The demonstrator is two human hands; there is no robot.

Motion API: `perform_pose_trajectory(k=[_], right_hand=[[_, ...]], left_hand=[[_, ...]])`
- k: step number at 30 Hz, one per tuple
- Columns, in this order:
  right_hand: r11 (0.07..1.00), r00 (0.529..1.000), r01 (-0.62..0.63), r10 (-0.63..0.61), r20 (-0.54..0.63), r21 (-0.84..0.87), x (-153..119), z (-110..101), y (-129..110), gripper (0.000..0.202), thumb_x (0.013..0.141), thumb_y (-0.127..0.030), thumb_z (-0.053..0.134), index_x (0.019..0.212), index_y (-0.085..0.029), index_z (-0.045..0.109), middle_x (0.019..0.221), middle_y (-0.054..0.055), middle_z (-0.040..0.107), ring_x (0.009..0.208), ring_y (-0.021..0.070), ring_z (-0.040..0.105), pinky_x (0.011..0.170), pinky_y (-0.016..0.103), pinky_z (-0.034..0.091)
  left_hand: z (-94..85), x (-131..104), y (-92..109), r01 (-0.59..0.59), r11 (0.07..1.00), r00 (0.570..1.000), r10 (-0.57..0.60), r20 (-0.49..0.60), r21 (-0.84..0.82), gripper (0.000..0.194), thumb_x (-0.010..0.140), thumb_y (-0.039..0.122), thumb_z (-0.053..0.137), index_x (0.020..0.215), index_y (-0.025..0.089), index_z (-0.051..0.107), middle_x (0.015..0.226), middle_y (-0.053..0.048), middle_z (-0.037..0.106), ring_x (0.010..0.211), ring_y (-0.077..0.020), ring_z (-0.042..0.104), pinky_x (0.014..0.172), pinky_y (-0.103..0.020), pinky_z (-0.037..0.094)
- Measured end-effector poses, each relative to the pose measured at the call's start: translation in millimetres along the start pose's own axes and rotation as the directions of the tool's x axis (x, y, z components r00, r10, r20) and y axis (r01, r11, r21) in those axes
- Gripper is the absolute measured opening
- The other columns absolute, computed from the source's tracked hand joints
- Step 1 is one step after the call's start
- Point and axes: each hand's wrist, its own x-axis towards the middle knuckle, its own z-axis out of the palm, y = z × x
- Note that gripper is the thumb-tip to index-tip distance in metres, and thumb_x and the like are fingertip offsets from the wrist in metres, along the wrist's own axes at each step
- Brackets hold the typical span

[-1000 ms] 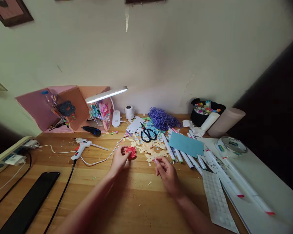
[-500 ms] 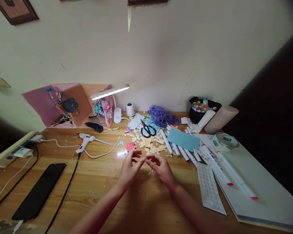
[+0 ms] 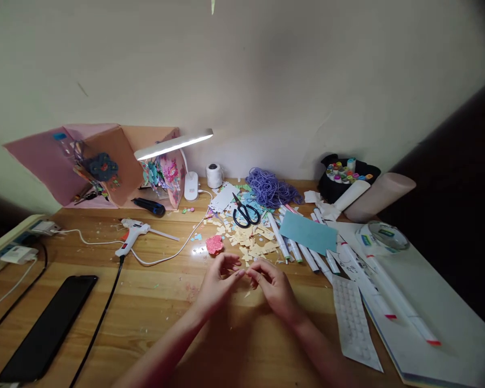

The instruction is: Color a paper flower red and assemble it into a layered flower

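Observation:
My left hand [image 3: 220, 283] and my right hand [image 3: 274, 285] meet fingertip to fingertip, low over the wooden table. Both are closed in a pinch, thumbs against fingers. Whatever lies between the fingertips is too small to make out. Just beyond my left hand sits a pink paper flower [image 3: 214, 244] with a scalloped edge. Cream paper scraps [image 3: 253, 240] are spread past my fingers, with black-handled scissors [image 3: 246, 211] resting on top of them.
To the left are a glue gun [image 3: 132, 237], its black cable and a phone [image 3: 48, 328]. A lit lamp [image 3: 175, 144], purple yarn [image 3: 270, 187] and a utility knife [image 3: 149, 207] lie farther back. White markers [image 3: 278, 237], a blue card [image 3: 309, 231] and a blister sheet [image 3: 355, 320] are at right.
The view has tilted down and come slightly nearer. My hands stay together in the same pinch; the fingertips have shifted slightly, and the pink flower shows more fully.

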Motion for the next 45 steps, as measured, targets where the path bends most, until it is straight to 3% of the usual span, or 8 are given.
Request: perform_pose_trajectory(k=[7, 13, 20, 25, 31, 37, 41, 45], right_hand=[[0.981, 0.986, -0.155, 0.161, -0.051, 0.116, 3.5, -0.3, 9.5, 0.021, 0.072, -0.037, 0.068, 0.074, -0.016, 0.07, 0.068, 0.003, 0.065, 0.063, 0.0155, 0.058, 0.061, 0.027, 0.047], [0.968, 0.968, -0.249, 0.249, -0.005, 0.026, 3.6, 0.6, 5.6, 0.021, 0.072, -0.036, 0.068, 0.067, -0.016, 0.066, 0.062, 0.001, 0.062, 0.059, 0.0142, 0.054, 0.057, 0.025, 0.043], [0.973, 0.995, -0.085, 0.094, 0.032, -0.213, 2.3, -6.1, -2.5, 0.02, 0.086, -0.027, 0.051, 0.069, -0.018, 0.056, 0.069, 0.001, 0.055, 0.066, 0.0146, 0.052, 0.059, 0.024, 0.039], [0.978, 0.978, -0.133, 0.104, -0.179, -0.16, 10.9, -24.7, 13.5, 0.022, 0.087, -0.036, 0.049, 0.073, -0.02, 0.053, 0.067, 0.001, 0.055, 0.061, 0.0146, 0.052, 0.056, 0.024, 0.041], [0.964, 0.936, -0.185, 0.115, -0.332, -0.189, 18.6, -38.4, 30.2, 0.027, 0.08, -0.044, 0.057, 0.083, -0.019, 0.067, 0.083, 0.008, 0.07, 0.069, 0.0203, 0.062, 0.066, 0.032, 0.049], [0.922, 0.924, -0.218, 0.09, -0.37, -0.32, 18.2, -41.2, 31.0, 0.025, 0.077, -0.042, 0.062, 0.066, -0.019, 0.065, 0.066, 0.003, 0.067, 0.06, 0.0184, 0.058, 0.056, 0.027, 0.043], [0.951, 0.952, -0.149, 0.064, -0.298, -0.272, 18.2, -43.6, 27.3, 0.023, 0.089, -0.035, 0.048, 0.094, -0.021, 0.065, 0.081, 0.004, 0.069, 0.069, 0.018, 0.061, 0.065, 0.029, 0.046], [0.986, 0.972, -0.019, -0.021, -0.236, -0.166, 11.4, -39.6, -6.1, 0.02, 0.092, -0.029, 0.042, 0.1, -0.024, 0.06, 0.087, 0.005, 0.068, 0.079, 0.0181, 0.061, 0.069, 0.03, 0.047]], left_hand=[[0.4, 2.9, -10.7, 0.042, 0.994, 0.999, -0.039, 0.031, -0.105, 0.033, 0.076, 0.038, 0.066, 0.096, 0.016, 0.051, 0.091, -0.005, 0.057, 0.081, -0.0154, 0.058, 0.076, -0.029, 0.048], [1.6, -3.3, -9.5, 0.033, 0.997, 0.999, -0.03, 0.042, -0.066, 0.03, 0.078, 0.032, 0.065, 0.101, 0.018, 0.052, 0.093, -0.004, 0.058, 0.083, -0.0164, 0.058, 0.078, -0.03, 0.047], [5.6, -13.2, -4.7, -0.05, 0.987, 0.995, 0.037, 0.092, 0.15, 0.016, 0.086, 0.027, 0.054, 0.099, 0.019, 0.055, 0.095, -0.005, 0.061, 0.086, -0.0171, 0.058, 0.078, -0.029, 0.045], [4.9, -13.5, -3.2, -0.041, 0.976, 0.993, 0.017, 0.116, 0.213, 0.018, 0.092, 0.028, 0.043, 0.097, 0.021, 0.059, 0.094, -0.005, 0.061, 0.089, -0.0179, 0.056, 0.079, -0.027, 0.042], [-1.0, -12.3, -1.9, -0.054, 0.95, 0.986, 0.002, 0.165, 0.309, 0.028, 0.093, 0.03, 0.04, 0.077, 0.02, 0.06, 0.077, -0.004, 0.059, 0.076, -0.0178, 0.055, 0.07, -0.027, 0.04], [0.2, -10.3, -11.7, -0.232, 0.828, 0.964, 0.127, 0.232, 0.511, 0.01, 0.077, 0.026, 0.066, 0.08, 0.02, 0.06, 0.09, -0.006, 0.059, 0.088, -0.0219, 0.053, 0.075, -0.032, 0.041], [4.6, -7.4, -17.6, -0.281, 0.7, 0.959, 0.178, 0.221, 0.657, 0.007, 0.078, 0.025, 0.066, 0.08, 0.02, 0.062, 0.088, -0.006, 0.06, 0.084, -0.0221, 0.052, 0.072, -0.033, 0.041], [8.8, -4.3, -18.0, -0.326, 0.599, 0.945, 0.209, 0.25, 0.731, 0.011, 0.083, 0.026, 0.06, 0.075, 0.019, 0.063, 0.081, -0.005, 0.061, 0.078, -0.0202, 0.053, 0.069, -0.031, 0.04]])
